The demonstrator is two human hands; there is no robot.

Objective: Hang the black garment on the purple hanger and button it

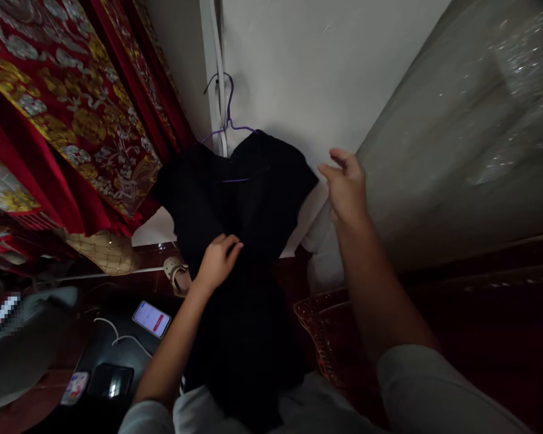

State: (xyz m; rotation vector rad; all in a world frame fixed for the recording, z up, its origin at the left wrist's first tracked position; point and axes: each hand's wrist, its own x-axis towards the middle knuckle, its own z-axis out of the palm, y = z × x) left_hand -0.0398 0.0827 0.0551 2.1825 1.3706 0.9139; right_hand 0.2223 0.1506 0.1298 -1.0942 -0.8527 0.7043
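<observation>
A black short-sleeved garment (pixel 271 211) with a V-shaped neckline hangs in front of me on a thin purple hanger (pixel 230 122). The hanger's hook is over a white cord or strip (pixel 221 99) by the wall. My left hand (pixel 218 260) is at the middle of the garment's front, thumb and fingers bent together in a pinch on the dark cloth. To the right of the garment's sleeve, my right hand (pixel 347 184) is raised in the air with its fingers parted, holding nothing. The lower folds of the garment blend into shadow near my lap.
Red cloth with gold and silver embroidery (pixel 95 120) hangs at left. Below it, a lit phone (pixel 151 319), a white cable (pixel 117 334) and a dark device (pixel 111 381) lie on a black surface. A clog-style shoe (pixel 175 272) is nearby. Plastic-covered grey material (pixel 457 150) fills the right.
</observation>
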